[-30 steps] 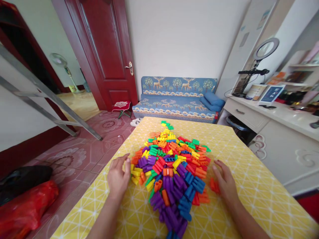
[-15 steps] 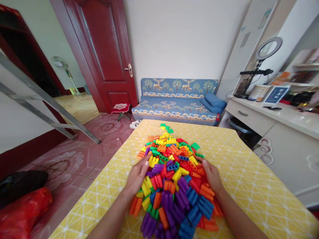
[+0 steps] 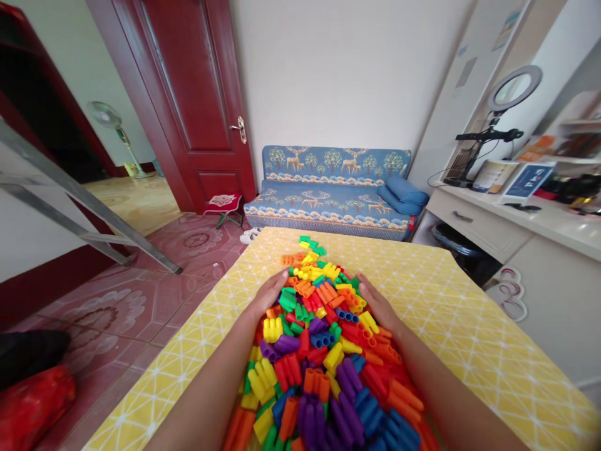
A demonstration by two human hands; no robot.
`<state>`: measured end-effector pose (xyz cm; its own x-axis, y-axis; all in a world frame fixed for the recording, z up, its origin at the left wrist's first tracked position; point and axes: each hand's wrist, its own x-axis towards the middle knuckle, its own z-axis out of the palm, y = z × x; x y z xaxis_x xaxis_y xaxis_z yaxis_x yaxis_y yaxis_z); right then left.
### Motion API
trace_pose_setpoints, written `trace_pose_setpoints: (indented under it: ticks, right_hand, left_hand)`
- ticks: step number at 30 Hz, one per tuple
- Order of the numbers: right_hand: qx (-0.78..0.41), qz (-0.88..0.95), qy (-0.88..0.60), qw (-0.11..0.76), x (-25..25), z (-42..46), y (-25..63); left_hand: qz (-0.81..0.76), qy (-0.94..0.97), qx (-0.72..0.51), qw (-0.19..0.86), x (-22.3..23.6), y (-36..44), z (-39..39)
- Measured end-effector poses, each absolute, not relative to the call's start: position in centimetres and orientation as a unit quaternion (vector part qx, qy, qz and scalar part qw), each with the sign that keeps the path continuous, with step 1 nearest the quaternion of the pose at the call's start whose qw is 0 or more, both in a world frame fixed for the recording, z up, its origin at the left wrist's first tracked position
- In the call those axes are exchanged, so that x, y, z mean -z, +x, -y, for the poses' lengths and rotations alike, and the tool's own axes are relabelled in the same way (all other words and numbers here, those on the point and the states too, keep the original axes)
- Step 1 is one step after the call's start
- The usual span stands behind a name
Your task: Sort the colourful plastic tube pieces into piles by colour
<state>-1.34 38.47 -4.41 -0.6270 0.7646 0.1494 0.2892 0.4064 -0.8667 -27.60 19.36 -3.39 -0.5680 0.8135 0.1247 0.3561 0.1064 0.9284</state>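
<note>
A heap of colourful plastic building pieces (image 3: pixel 323 338), each made of joined tubes, lies between my forearms on the yellow patterned tablecloth (image 3: pixel 469 332). Red, orange, yellow, green, blue and purple ones are mixed together. My left hand (image 3: pixel 270 295) rests along the heap's left far side, fingers stretched out and touching pieces. On the opposite side my right hand (image 3: pixel 378 308) lies against the heap, its fingers extended and pointing inward. Neither hand grips a piece. A few green pieces (image 3: pixel 312 244) lie at the far tip of the heap, beyond both hands.
Past the table stands a blue sofa (image 3: pixel 328 194). On the right is a white cabinet (image 3: pixel 507 219) with a ring light (image 3: pixel 514 88). A metal ladder (image 3: pixel 107 219) leans at left, near a red stool (image 3: pixel 223 203). A red bag (image 3: pixel 40 398) sits on the floor.
Both hands have moved farther forward along the heap's sides, and the forearms now flank it. Pieces near the far end have been pushed closer together. The view has shifted slightly.
</note>
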Motion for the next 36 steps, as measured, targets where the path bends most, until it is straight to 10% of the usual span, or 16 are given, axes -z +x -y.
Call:
trace_pose_setpoints:
  ticks: [8, 19, 36]
  right_hand:
    - [-0.223, 0.858, -0.342, 0.310, 0.3, -41.9, -5.9]
    - [-0.178, 0.942, -0.281, 0.050, -1.1, -43.0, -27.9]
    - [-0.295, 0.940, -0.173, -0.002, -1.4, -45.4, -15.0]
  left_hand:
    - [-0.732, 0.332, -0.589, 0.084, 3.9, -27.6, -18.6]
    - [-0.750, 0.435, -0.487, 0.109, 4.0, -27.3, -18.2]
    - [-0.765, 0.368, -0.501, 0.167, 2.9, -30.5, -25.2]
